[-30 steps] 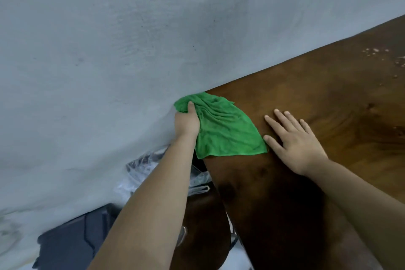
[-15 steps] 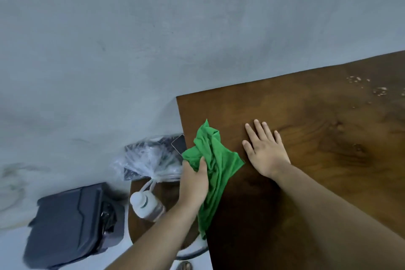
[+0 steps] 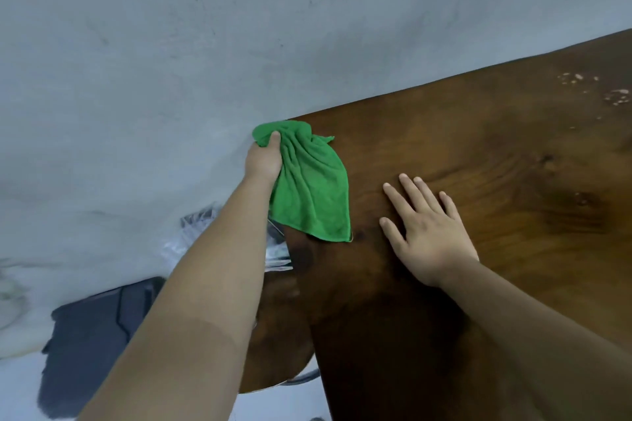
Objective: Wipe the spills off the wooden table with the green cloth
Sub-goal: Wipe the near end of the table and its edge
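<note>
My left hand (image 3: 264,161) grips the green cloth (image 3: 311,191) at the far left corner of the dark wooden table (image 3: 478,181). The cloth trails from that corner back along the left edge, lying on the wood. My right hand (image 3: 427,232) rests flat on the table to the right of the cloth, fingers spread, holding nothing. Pale spill specks (image 3: 595,89) dot the table's far right part, well away from both hands.
A grey-blue wall (image 3: 239,27) rises behind the table. Left of the table, lower down, sit a crinkled clear plastic bag (image 3: 201,232), a round brown stool (image 3: 284,335) and a dark grey case (image 3: 92,345) on the floor.
My left hand has pushed the cloth from the table's left edge up to the far corner, and the cloth now lies spread along the edge. The right hand stays flat.
</note>
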